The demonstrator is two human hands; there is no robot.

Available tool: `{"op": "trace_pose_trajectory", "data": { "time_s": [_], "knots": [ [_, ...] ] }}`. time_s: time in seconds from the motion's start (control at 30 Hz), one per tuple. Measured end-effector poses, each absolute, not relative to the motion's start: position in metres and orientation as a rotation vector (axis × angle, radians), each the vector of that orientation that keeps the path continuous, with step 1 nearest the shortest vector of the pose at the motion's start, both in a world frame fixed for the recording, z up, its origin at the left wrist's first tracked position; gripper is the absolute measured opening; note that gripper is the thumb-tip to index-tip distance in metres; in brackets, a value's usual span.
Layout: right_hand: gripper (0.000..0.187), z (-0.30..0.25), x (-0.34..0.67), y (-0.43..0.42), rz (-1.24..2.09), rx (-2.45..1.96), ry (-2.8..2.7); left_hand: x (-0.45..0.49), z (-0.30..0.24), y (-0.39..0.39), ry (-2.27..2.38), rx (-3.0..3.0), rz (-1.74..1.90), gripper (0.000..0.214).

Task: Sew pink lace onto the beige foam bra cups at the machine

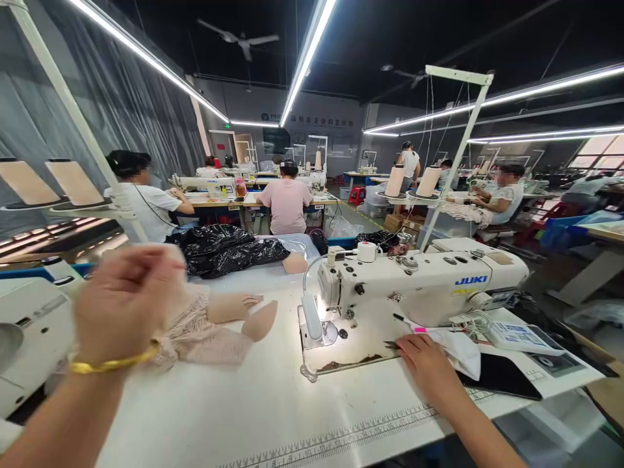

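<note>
My left hand (124, 302), a yellow band at its wrist, is raised at the left and blurred by motion. Its fingers are closed on pale beige fabric, whose lacy, fringed part (188, 318) hangs down to the table. Smooth beige pieces (260, 320) lie beside the lace. My right hand (422, 357) rests at the front edge of the white sewing machine (414, 292), fingers closed over small thread snips (391, 345) with only the dark tips showing. Just beyond that hand are a pen with a pink band (419, 329) and a white cloth (463, 351).
A ruler strip (341, 439) runs along the white table's front edge. Black plastic bags (229, 250) lie behind the fabric. Thread cones (429, 181) stand on a rack behind the machine. A black flat piece (507, 377) lies at right. Several people work at other machines.
</note>
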State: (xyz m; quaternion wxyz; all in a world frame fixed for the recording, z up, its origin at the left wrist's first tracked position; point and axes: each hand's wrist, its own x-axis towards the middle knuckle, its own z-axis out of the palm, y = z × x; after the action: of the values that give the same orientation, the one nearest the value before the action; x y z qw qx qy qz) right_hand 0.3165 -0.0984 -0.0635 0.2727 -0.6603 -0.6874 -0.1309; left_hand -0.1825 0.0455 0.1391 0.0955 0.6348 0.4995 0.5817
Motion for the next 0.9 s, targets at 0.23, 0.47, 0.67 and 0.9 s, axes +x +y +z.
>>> {"op": "trace_pose_trajectory", "data": {
  "time_s": [0.23, 0.47, 0.67, 0.9],
  "knots": [
    [0.032, -0.059, 0.239, -0.108, -0.064, -1.6, -1.867, -0.068, 0.005, -0.015, 1.007, 1.616, 0.731, 0.053],
    [0.025, -0.051, 0.156, -0.112, -0.277, -1.331, -2.007, -0.056, -0.024, -0.034, 0.816, 1.401, 0.721, 0.069],
    [0.024, -0.056, 0.139, -0.093, -0.485, -1.232, -2.074, -0.054, -0.02, -0.039, 0.839, 1.466, 0.629, 0.076],
    [0.033, -0.063, 0.169, -0.099, -0.529, -1.421, -2.011, -0.12, 0.03, -0.014, 1.158, 2.003, 0.581, 0.05]
  ]
}}
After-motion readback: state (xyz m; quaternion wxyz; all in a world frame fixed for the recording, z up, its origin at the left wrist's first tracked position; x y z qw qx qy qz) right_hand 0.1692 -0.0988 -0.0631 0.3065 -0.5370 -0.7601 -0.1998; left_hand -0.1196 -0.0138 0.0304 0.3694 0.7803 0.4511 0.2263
